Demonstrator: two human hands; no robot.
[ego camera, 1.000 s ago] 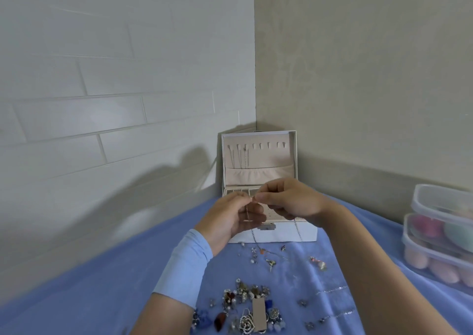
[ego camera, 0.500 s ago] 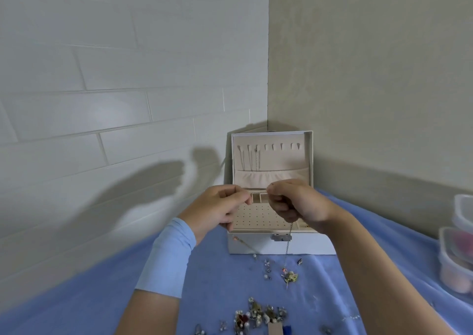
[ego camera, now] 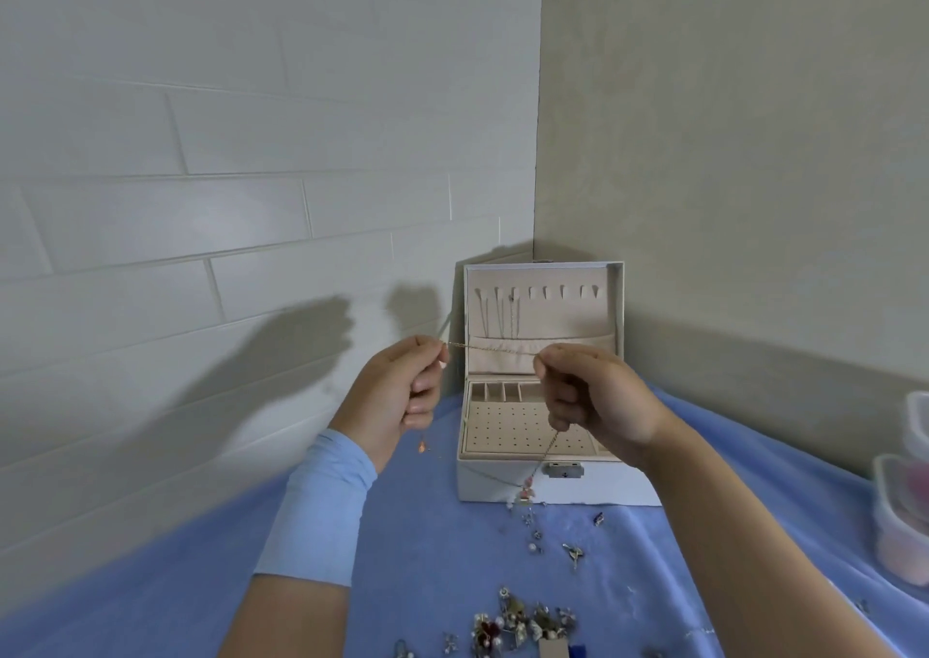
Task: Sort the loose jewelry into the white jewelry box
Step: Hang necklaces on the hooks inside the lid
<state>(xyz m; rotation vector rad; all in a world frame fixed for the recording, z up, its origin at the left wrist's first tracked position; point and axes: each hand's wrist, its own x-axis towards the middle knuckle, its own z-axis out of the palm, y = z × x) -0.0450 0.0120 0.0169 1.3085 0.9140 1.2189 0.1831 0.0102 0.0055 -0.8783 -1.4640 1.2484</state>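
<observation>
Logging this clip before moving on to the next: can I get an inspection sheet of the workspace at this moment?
Surface: blue cloth, slightly wrinkled.
Job's things: white jewelry box open, chains hanging on lid hooks; thin chain necklace held taut before the lid.
Clutter: loose jewelry scattered before the box; clear plastic containers at right edge.
Hands: left hand and right hand each pinch the necklace.
Cables: nothing seen.
Surroundings: white tiled wall left, beige wall right.

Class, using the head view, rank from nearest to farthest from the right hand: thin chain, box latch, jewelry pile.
1. thin chain: pinched in the right hand.
2. box latch: just below the hand.
3. jewelry pile: at the bottom edge.
</observation>
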